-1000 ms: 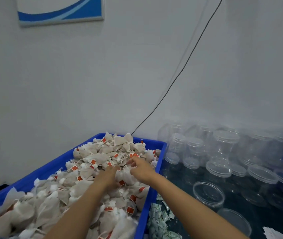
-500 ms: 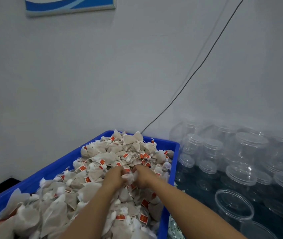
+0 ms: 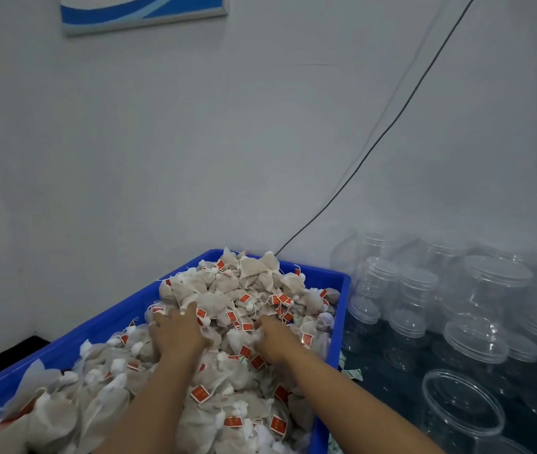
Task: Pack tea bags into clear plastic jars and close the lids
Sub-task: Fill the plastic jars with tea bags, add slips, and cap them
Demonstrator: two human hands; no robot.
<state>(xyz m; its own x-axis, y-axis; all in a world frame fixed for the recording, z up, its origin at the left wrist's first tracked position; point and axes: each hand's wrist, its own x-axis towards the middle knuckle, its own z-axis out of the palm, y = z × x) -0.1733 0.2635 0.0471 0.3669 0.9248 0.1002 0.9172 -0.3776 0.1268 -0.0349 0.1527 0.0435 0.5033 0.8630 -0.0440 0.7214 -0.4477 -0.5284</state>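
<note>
A heap of beige tea bags (image 3: 228, 290) with red tags fills a blue plastic crate (image 3: 339, 283). My left hand (image 3: 175, 332) lies palm down on the heap with its fingers spread and pressed among the bags. A little to its right, my right hand (image 3: 273, 339) digs into the pile, its fingertips hidden under the bags. Clear plastic jars (image 3: 414, 290), some with lids on, stand on the dark table to the right of the crate. An open jar (image 3: 460, 404) stands nearest, at the lower right.
A white wall rises right behind the crate and jars, with a black cable (image 3: 375, 142) running down it. A blue and white picture (image 3: 142, 11) hangs at the top. Small paper sachets (image 3: 352, 375) lie between crate and jars.
Both hands have moved apart on the heap: the left spread flat to the left, the right dug in further right. The camera has turned left and tilted up a little.
</note>
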